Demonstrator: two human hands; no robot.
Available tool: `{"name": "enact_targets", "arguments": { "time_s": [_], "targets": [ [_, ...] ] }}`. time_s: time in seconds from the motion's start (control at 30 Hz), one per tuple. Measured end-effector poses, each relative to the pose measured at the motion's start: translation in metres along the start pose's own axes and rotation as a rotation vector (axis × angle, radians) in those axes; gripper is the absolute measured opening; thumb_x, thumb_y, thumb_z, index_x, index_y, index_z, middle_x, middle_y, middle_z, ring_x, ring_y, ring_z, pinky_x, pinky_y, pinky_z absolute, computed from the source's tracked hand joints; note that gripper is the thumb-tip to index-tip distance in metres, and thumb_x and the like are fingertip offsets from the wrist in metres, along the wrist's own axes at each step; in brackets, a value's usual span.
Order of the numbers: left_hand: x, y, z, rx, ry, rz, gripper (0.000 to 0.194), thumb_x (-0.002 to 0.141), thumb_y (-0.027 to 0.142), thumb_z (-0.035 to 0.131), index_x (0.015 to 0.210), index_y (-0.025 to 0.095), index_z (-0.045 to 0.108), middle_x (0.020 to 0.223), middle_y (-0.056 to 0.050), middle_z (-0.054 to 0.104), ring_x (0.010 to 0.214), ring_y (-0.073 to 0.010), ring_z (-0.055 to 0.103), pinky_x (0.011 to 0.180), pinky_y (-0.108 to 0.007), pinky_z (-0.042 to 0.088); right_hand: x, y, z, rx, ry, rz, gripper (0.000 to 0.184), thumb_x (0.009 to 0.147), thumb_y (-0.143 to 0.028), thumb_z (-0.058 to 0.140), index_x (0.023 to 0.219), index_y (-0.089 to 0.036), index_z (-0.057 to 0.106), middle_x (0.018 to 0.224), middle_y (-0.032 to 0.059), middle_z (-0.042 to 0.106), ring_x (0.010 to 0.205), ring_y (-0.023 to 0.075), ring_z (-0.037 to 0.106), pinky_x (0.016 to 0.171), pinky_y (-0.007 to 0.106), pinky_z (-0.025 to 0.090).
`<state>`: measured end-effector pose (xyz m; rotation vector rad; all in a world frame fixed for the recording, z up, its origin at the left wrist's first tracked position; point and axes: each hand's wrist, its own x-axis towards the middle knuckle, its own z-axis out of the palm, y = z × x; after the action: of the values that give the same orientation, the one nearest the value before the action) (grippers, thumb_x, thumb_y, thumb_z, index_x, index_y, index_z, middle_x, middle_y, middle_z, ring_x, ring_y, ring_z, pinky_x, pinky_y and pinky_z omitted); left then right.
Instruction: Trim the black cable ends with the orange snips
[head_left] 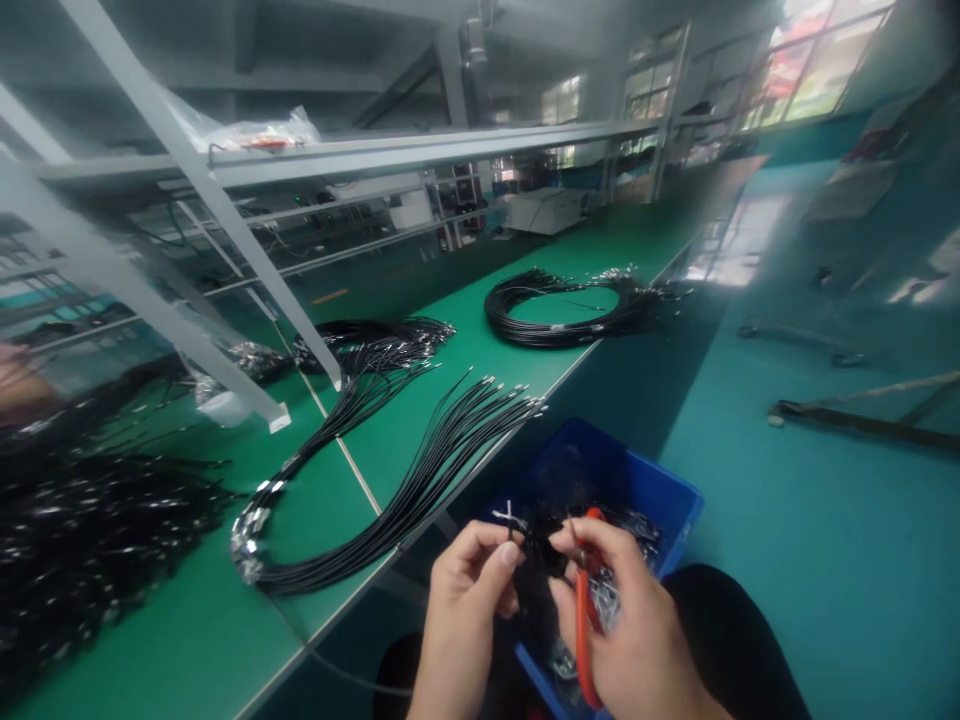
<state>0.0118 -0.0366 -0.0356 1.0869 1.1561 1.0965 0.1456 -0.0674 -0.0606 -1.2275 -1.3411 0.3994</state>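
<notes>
My left hand (469,605) pinches the end of a thin black cable (511,530) between thumb and fingers; short pale wire ends (510,514) spread from its tip. My right hand (634,615) is closed around red-handled pliers (583,630), their small jaws pointing up and partly hidden by the fingers. A small gap separates the pliers from the cable end. Both hands are above a blue bin (679,490), which holds black and shiny metallic bits. On the bench to the left lies a curved bundle of black cables (420,490) with metallic tips.
Across the green bench (180,630) lie a coiled cable bundle (551,335), another bundle (382,345) and a large dark heap of cables (97,550). White shelf posts (247,250) rise from the bench. At the far left, part of another person's hand (22,385) shows, blurred.
</notes>
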Motion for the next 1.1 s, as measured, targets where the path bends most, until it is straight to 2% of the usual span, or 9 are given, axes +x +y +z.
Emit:
{"name": "enact_targets", "arguments": {
  "time_s": [0.07,0.13,0.2,0.3,0.4,0.57,0.73,0.97,1.1],
  "targets": [
    [0.002,0.001,-0.001,-0.017,-0.005,-0.009,0.012,0.075,0.027,0.066,0.076,0.015,0.063,0.059,0.003,0.055,0.045,-0.0058,0.045,0.045,-0.016,0.036,-0.003,-0.008,-0.004,0.224,-0.126,0.248,0.036,0.073,-0.015,0.058,0.107,-0.023,0.051,0.093,0.005,0.065,0.074,0.0182,0.061,0.068,0.03,0.05],
    [0.003,0.0,0.0,-0.026,-0.007,0.006,0.011,0.075,0.026,0.066,0.077,0.015,0.065,0.06,0.002,0.057,0.049,-0.0072,0.048,0.049,-0.017,0.04,-0.003,-0.017,-0.008,0.476,-0.272,0.491,0.029,0.07,-0.017,0.061,0.099,-0.021,0.056,0.082,0.0034,0.065,0.061,0.0147,0.058,0.055,0.025,0.048],
    [0.003,-0.002,0.002,-0.037,-0.011,0.028,0.01,0.076,0.025,0.065,0.079,0.015,0.066,0.062,0.001,0.058,0.052,-0.0089,0.051,0.054,-0.02,0.043,0.0,-0.025,-0.01,0.647,-0.398,0.713,0.023,0.069,-0.021,0.065,0.091,-0.018,0.059,0.071,0.0017,0.063,0.045,0.0087,0.048,0.04,0.02,0.037],
    [0.004,-0.005,0.004,-0.054,0.007,0.053,0.011,0.078,0.026,0.064,0.081,0.016,0.066,0.06,0.001,0.057,0.052,-0.0102,0.051,0.056,-0.022,0.044,0.005,-0.031,-0.011,0.735,-0.507,0.882,0.027,0.068,-0.03,0.069,0.087,-0.013,0.058,0.062,0.0017,0.061,0.037,0.003,0.036,0.036,0.017,0.024],
    [0.004,-0.007,0.006,-0.035,0.023,0.073,0.009,0.078,0.025,0.064,0.08,0.017,0.066,0.057,0.003,0.056,0.052,-0.0096,0.05,0.055,-0.02,0.043,0.009,-0.032,-0.01,0.768,-0.519,0.933,0.033,0.068,-0.037,0.068,0.086,-0.012,0.055,0.059,0.0023,0.061,0.033,0.0011,0.034,0.035,0.017,0.021],
    [0.002,-0.006,0.008,0.054,0.026,0.125,0.005,0.075,0.021,0.067,0.073,0.017,0.069,0.07,0.0,0.061,0.065,-0.0123,0.054,0.061,-0.019,0.044,0.012,-0.032,-0.005,0.726,-0.452,0.969,0.027,0.069,-0.03,0.065,0.086,-0.012,0.055,0.061,0.0038,0.064,0.031,0.0015,0.037,0.033,0.016,0.021],
    [0.004,-0.009,0.009,0.093,0.029,0.117,0.007,0.075,0.023,0.065,0.074,0.017,0.069,0.07,0.0,0.06,0.063,-0.013,0.053,0.058,-0.02,0.044,0.009,-0.027,-0.002,0.69,-0.416,0.909,0.024,0.069,-0.03,0.067,0.084,-0.014,0.057,0.061,0.0034,0.065,0.03,0.003,0.039,0.03,0.017,0.022],
    [0.005,-0.01,0.01,0.149,0.065,0.115,0.007,0.074,0.023,0.066,0.072,0.017,0.068,0.066,0.0,0.057,0.057,-0.0123,0.049,0.053,-0.02,0.041,0.006,-0.018,0.0,0.628,-0.43,0.958,0.03,0.068,-0.033,0.07,0.089,-0.014,0.06,0.061,0.0031,0.066,0.028,0.0033,0.039,0.029,0.017,0.022],
    [0.006,-0.012,0.008,0.166,0.048,0.107,0.007,0.075,0.022,0.065,0.073,0.016,0.068,0.068,0.0,0.058,0.058,-0.0121,0.05,0.053,-0.02,0.041,0.007,-0.018,-0.001,0.615,-0.433,0.97,0.029,0.068,-0.036,0.071,0.085,-0.015,0.06,0.057,-0.0002,0.062,0.027,0.0033,0.038,0.029,0.017,0.02]
  ]
}}
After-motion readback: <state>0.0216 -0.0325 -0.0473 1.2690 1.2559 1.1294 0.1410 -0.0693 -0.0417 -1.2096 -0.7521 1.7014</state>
